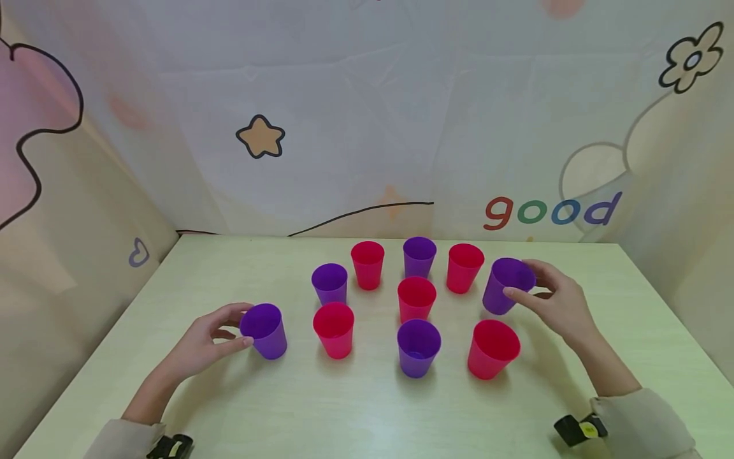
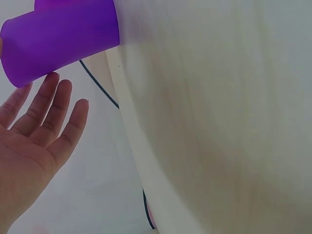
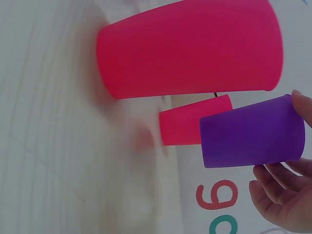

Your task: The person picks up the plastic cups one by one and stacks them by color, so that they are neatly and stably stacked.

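Note:
At the left of the group, my left hand holds a purple cup near its rim, thumb in front and fingers behind. In the left wrist view the fingertips touch the side of that cup; the thumb is mostly out of frame. On the right, my right hand pinches another purple cup by its rim. The right wrist view shows this cup raised off the table, open end toward the palm. A red cup stands just in front of it.
Several red and purple cups stand mouth up between the hands, including a purple cup in front, a red cup at left and a red cup at back. Behind the pale table hangs a printed cloth.

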Action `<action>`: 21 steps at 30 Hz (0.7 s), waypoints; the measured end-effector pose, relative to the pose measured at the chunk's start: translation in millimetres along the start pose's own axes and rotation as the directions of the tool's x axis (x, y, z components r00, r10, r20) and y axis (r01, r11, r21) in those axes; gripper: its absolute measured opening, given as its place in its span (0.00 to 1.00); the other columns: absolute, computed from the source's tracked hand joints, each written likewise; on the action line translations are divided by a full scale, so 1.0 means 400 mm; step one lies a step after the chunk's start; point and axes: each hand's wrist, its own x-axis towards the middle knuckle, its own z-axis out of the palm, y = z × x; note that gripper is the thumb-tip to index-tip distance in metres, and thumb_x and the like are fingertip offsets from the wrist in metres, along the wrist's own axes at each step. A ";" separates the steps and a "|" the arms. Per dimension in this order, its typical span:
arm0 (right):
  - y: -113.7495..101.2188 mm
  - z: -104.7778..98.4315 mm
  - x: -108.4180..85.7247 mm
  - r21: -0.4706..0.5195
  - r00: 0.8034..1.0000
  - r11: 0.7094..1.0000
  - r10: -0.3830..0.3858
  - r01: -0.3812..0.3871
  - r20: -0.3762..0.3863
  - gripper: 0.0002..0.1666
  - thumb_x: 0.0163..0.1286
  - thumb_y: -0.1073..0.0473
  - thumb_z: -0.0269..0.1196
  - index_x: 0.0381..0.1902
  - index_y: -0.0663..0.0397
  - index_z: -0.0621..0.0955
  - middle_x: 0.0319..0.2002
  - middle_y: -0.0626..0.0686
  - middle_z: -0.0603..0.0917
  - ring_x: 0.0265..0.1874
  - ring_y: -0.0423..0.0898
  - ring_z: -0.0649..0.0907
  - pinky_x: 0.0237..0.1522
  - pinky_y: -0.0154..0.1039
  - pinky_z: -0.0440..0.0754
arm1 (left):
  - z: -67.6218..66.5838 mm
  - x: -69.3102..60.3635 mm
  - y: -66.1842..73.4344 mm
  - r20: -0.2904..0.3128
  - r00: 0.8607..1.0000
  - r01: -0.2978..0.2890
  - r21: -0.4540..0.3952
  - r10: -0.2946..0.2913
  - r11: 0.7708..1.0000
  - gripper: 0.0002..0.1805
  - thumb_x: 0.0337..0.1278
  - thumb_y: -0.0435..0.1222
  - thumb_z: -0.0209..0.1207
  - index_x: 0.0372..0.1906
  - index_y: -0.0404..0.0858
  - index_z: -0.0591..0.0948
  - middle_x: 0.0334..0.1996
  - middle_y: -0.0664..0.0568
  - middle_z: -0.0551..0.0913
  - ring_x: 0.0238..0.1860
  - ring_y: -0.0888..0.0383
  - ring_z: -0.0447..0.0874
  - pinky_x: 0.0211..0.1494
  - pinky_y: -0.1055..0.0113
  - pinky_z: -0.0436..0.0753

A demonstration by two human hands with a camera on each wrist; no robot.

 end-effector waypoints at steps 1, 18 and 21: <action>0.000 -0.001 0.001 0.001 1.000 1.000 -0.003 0.003 -0.003 0.40 0.60 0.47 0.62 0.64 0.61 0.63 0.52 0.66 0.73 0.48 0.59 0.73 0.35 0.28 0.75 | 0.000 0.000 0.000 -0.001 1.000 0.002 0.003 -0.002 1.000 0.24 0.50 0.32 0.63 0.54 0.34 0.72 0.39 0.48 0.80 0.40 0.60 0.77 0.39 0.66 0.79; -0.099 -0.034 -0.003 0.003 0.997 0.998 -0.065 0.065 -0.031 0.37 0.61 0.51 0.62 0.64 0.58 0.64 0.51 0.64 0.74 0.44 0.56 0.74 0.32 0.25 0.75 | 0.000 0.001 0.000 -0.002 1.000 0.029 0.030 -0.029 0.999 0.24 0.50 0.32 0.63 0.55 0.34 0.72 0.40 0.46 0.81 0.40 0.57 0.77 0.39 0.67 0.79; -0.117 -0.035 -0.004 0.012 0.996 0.996 -0.084 0.084 -0.028 0.36 0.60 0.51 0.63 0.63 0.57 0.65 0.50 0.62 0.75 0.43 0.53 0.75 0.32 0.25 0.76 | 0.000 0.002 -0.001 -0.002 1.000 0.026 0.025 -0.026 0.999 0.24 0.50 0.32 0.63 0.55 0.34 0.72 0.39 0.47 0.81 0.40 0.57 0.77 0.39 0.67 0.79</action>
